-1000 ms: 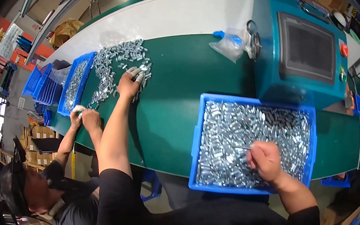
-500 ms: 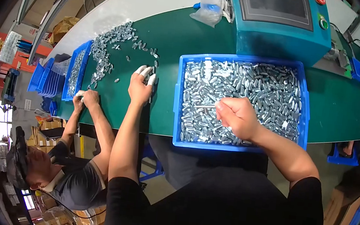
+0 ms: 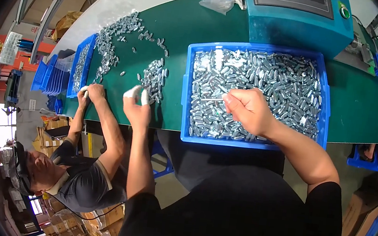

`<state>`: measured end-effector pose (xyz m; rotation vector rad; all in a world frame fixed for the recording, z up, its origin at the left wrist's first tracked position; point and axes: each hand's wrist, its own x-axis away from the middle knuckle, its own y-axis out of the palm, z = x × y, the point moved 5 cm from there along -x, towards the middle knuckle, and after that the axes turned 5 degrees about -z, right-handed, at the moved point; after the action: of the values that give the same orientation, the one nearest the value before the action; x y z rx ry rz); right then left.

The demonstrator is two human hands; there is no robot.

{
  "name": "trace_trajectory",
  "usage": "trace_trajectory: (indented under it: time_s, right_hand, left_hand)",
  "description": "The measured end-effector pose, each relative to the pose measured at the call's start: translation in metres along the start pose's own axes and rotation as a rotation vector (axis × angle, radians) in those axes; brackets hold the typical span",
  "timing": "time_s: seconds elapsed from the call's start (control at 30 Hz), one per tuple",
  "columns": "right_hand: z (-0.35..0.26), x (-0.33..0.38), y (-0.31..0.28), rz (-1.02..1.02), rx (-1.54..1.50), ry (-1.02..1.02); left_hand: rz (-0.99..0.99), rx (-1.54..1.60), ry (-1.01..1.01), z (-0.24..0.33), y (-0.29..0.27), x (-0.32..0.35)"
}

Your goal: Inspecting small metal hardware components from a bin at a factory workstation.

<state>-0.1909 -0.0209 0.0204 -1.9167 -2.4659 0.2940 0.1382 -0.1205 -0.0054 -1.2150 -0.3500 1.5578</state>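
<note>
My right hand (image 3: 250, 111) is closed around a thin metal rod (image 3: 211, 99) and hangs over a blue tray (image 3: 251, 144). Small shiny metal cylinders (image 3: 290, 92) fill that tray. To its left, my left hand (image 3: 136, 109) wears white finger covers, with fingers apart near the table's front edge. Just beyond those fingertips lies a small heap of the same cylinders (image 3: 155, 79) on the green tabletop (image 3: 185, 29). I make out nothing held in the left hand.
A co-worker's hands (image 3: 90, 93) are at the left, by a smaller blue tray (image 3: 73, 74) of parts. A longer scattered pile (image 3: 108, 48) lies beyond. A teal machine (image 3: 296, 32) with a screen stands behind my tray. A clear plastic bag (image 3: 218, 2) lies beside it.
My left hand has drawn back toward the table's front edge, uncovering the small heap. The right hand keeps its grip on the rod over the tray. The view has shifted slightly.
</note>
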Motion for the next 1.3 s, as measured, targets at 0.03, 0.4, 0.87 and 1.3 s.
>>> trace_trajectory:
  time_s: [0.03, 0.4, 0.87, 1.3]
  right_hand:
    - [0.001, -0.001, 0.001, -0.008, -0.002, 0.004]
    - [0.009, 0.000, 0.009, -0.051, 0.012, 0.085]
    - [0.006, -0.002, 0.022, -0.209, 0.000, 0.071]
    - [0.007, 0.001, 0.019, -0.187, 0.149, -0.071]
  left_hand:
    - [-0.025, 0.016, -0.058, 0.009, 0.001, 0.012]
    - [-0.165, 0.061, -0.213, 0.016, 0.016, 0.046]
    - [-0.317, 1.518, -0.624, 0.115, 0.022, 0.076]
    - [-0.487, 1.177, -0.436, 0.139, 0.028, 0.078]
